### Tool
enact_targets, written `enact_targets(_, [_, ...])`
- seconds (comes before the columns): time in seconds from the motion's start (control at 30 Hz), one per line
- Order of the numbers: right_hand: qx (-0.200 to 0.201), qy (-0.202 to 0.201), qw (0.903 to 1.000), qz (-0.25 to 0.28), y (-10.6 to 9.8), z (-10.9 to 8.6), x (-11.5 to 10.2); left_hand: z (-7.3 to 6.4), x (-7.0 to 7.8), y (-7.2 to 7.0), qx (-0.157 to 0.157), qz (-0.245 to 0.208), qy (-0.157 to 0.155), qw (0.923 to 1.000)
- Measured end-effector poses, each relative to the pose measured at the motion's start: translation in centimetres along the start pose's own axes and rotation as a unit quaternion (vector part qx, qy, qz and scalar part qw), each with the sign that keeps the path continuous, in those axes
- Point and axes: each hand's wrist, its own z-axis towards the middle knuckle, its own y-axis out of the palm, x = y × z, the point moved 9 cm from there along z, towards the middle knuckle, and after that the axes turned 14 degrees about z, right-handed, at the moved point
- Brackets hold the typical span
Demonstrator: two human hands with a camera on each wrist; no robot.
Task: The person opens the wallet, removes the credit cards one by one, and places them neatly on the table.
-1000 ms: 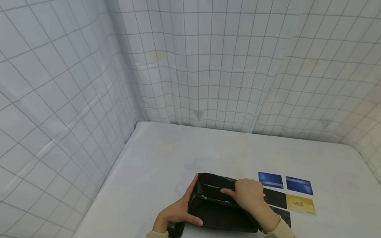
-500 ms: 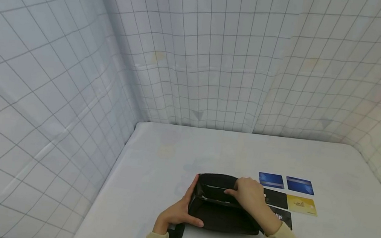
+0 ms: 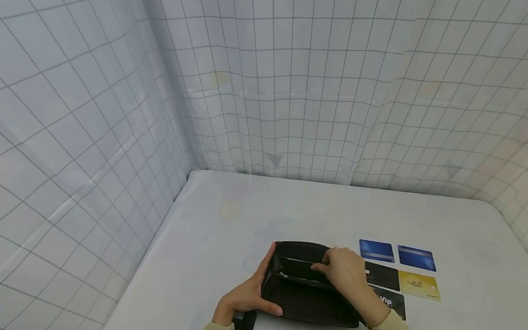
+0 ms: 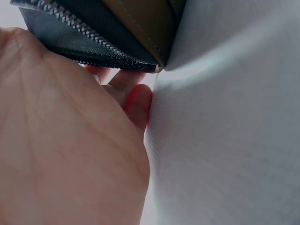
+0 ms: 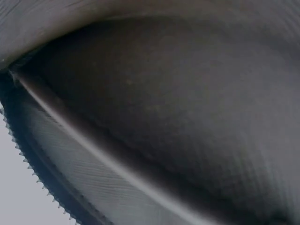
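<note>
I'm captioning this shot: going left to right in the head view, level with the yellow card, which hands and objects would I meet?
Left hand → black wallet → right hand, over the wallet's right part → black card → yellow card.

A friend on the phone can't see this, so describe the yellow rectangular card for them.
On the white table, find the open black zippered wallet. To its right, past a black rectangular card and nearer than a blue card, lies the flat yellow rectangular card. Unlike its black and blue neighbours, it is yellow.
</note>
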Motion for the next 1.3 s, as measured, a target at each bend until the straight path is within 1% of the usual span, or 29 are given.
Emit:
enact_targets(0.2, [0.021,-0.007,0.9997,-0.007,-0.02,-0.04,0.12,0.02,0.07,0.03,0.0,-0.005,-0.001,1.0])
enact_targets(0.33, [0.026,-0.017,0.9994,-0.013,0.12,-0.01,0.03,0.02,0.0,0.05,0.002,-0.006,-0.006,1.0])
enact_targets(0.53, [0.025,-0.022,0.9993,-0.015,0.34,-0.07,0.15,-0.07,-0.17,0.16,-0.006,-0.001,-0.015,0.9999])
enact_targets(0.83, [0.044,-0.032,0.9984,-0.013,0.04,-0.29,0.06,-0.1,-0.09,-0.04,-0.004,0.006,-0.013,0.9999])
enact_targets(1.03, [0.048,-0.032,0.9983,-0.006,-0.05,-0.4,0.13,-0.18,-0.21,0.04,-0.006,0.006,-0.019,0.9998])
enact_targets(1.3, [0.055,-0.034,0.9978,0.017,-0.31,-0.37,0.06,-0.04,-0.05,-0.11,-0.002,0.011,-0.014,0.9998])
